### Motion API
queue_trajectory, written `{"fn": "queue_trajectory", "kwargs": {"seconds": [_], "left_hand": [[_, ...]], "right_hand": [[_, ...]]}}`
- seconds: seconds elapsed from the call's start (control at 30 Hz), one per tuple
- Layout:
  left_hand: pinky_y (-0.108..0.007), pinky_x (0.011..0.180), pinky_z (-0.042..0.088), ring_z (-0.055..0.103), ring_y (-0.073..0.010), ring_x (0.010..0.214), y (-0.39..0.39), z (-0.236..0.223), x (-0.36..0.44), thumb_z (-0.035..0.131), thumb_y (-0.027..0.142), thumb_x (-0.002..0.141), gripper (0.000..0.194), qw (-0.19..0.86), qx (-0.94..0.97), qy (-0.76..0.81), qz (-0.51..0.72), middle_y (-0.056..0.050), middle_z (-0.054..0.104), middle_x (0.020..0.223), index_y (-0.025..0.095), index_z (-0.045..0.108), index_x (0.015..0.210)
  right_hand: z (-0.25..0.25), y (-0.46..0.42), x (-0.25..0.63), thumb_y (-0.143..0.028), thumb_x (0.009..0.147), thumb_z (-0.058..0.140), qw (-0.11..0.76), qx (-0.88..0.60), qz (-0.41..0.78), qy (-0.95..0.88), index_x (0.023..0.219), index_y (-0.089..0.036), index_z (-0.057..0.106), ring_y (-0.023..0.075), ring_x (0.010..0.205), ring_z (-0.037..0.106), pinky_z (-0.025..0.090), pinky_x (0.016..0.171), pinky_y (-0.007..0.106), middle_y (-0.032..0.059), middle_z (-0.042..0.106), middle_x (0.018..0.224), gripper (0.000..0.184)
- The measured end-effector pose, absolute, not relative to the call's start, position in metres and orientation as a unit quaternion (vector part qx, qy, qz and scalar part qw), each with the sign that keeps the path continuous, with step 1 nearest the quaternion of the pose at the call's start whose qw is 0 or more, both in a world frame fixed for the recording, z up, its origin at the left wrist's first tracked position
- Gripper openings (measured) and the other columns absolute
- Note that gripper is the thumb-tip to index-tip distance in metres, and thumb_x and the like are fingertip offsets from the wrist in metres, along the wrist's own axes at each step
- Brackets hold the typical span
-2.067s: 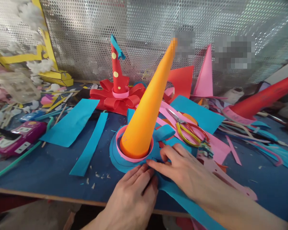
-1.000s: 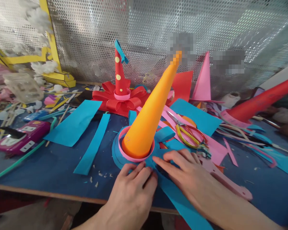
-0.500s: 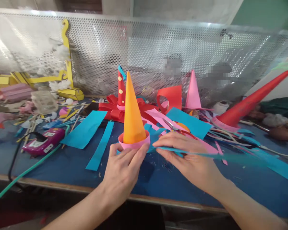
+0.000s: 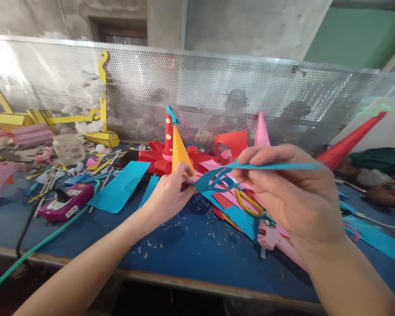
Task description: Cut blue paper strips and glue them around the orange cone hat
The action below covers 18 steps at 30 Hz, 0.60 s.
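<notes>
My left hand (image 4: pixel 167 195) is stretched out over the blue table and grips the base of the orange paper cone (image 4: pixel 179 151), whose lower part it hides. My right hand (image 4: pixel 292 193) is raised close to the camera and pinches a long blue paper strip (image 4: pixel 276 166). The strip runs left from my fingers toward the cone's base, where blue paper loops (image 4: pixel 210 177) hang. Yellow-handled scissors (image 4: pixel 246 204) lie on the table just under my right hand.
A red dotted cone on a red bow (image 4: pixel 168 131), a pink cone (image 4: pixel 261 129) and a long red cone (image 4: pixel 352 138) stand behind. Blue sheets (image 4: pixel 118 186), a magenta glue gun (image 4: pixel 66 202) with green cord, a pink glue gun (image 4: pixel 276 241) and scraps litter the table. A perforated metal screen (image 4: pixel 217 87) closes the back.
Both hands left the table, where they pressed blue paper at the cone's base. The left hand carried the cone away from me; the right lifted the blue strip up.
</notes>
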<state>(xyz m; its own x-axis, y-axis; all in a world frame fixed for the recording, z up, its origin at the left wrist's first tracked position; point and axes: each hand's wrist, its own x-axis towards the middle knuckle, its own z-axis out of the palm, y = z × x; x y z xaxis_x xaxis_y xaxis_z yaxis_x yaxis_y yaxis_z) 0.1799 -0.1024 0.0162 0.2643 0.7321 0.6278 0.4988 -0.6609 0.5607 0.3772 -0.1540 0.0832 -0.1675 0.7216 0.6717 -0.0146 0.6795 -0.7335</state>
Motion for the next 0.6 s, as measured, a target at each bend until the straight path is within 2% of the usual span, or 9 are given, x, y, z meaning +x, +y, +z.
{"fn": "queue_trajectory", "kwargs": {"seconds": [0.1,0.2,0.3,0.43,0.5,0.6], "left_hand": [[-0.023,0.061,0.045,0.06,-0.0105,0.065,-0.092,0.023,0.172,0.054,0.008,0.08,0.012,0.116,0.796,0.378,0.458,0.003,0.068,0.075,0.018,0.057,0.088],[-0.023,0.064,0.047,0.061,-0.0111,0.069,-0.078,0.028,0.163,0.048,0.012,0.083,0.019,0.15,0.812,0.357,0.437,0.001,0.07,0.079,0.017,0.066,0.081],[-0.025,0.069,0.049,0.064,-0.0139,0.077,-0.068,0.034,0.154,0.049,0.014,0.082,0.024,0.21,0.801,0.347,0.441,-0.002,0.073,0.088,0.017,0.071,0.093],[-0.026,0.066,0.048,0.063,-0.0159,0.076,-0.066,0.037,0.148,0.054,0.024,0.083,0.021,0.259,0.782,0.344,0.452,-0.004,0.071,0.084,0.014,0.071,0.091],[-0.026,0.065,0.047,0.061,-0.0157,0.074,-0.066,0.035,0.15,0.06,0.032,0.082,0.021,0.26,0.777,0.349,0.454,-0.003,0.071,0.082,0.015,0.07,0.089],[-0.025,0.064,0.046,0.059,-0.0141,0.069,-0.063,0.027,0.155,0.068,0.031,0.076,0.014,0.223,0.768,0.365,0.477,0.001,0.068,0.075,0.017,0.068,0.08]], "right_hand": [[0.086,-0.147,0.38,-0.008,0.084,0.053,0.558,-0.22,0.3,-0.742,0.095,-0.026,0.075,0.0202,0.108,0.063,0.054,0.091,0.034,0.0006,0.068,0.109,0.031],[0.082,-0.133,0.379,-0.006,0.085,0.045,0.503,-0.238,0.316,-0.768,0.099,-0.028,0.074,0.0213,0.122,0.055,0.05,0.098,0.038,-0.0013,0.068,0.118,0.039],[0.076,-0.117,0.368,-0.011,0.089,0.053,0.456,-0.302,0.199,-0.813,0.102,-0.026,0.073,0.0196,0.118,0.058,0.051,0.098,0.037,-0.0014,0.067,0.119,0.028],[0.063,-0.092,0.346,-0.006,0.09,0.055,0.435,-0.256,-0.016,-0.863,0.106,-0.017,0.07,0.0153,0.105,0.063,0.052,0.093,0.031,0.0056,0.068,0.115,0.025],[0.057,-0.081,0.335,-0.004,0.088,0.057,0.463,-0.244,-0.067,-0.85,0.102,-0.013,0.071,0.0151,0.096,0.063,0.054,0.083,0.028,0.0091,0.065,0.106,0.022],[0.053,-0.074,0.326,-0.004,0.087,0.059,0.483,-0.265,-0.085,-0.83,0.097,-0.012,0.071,0.0142,0.084,0.059,0.053,0.072,0.026,0.0069,0.058,0.092,0.018]]}}
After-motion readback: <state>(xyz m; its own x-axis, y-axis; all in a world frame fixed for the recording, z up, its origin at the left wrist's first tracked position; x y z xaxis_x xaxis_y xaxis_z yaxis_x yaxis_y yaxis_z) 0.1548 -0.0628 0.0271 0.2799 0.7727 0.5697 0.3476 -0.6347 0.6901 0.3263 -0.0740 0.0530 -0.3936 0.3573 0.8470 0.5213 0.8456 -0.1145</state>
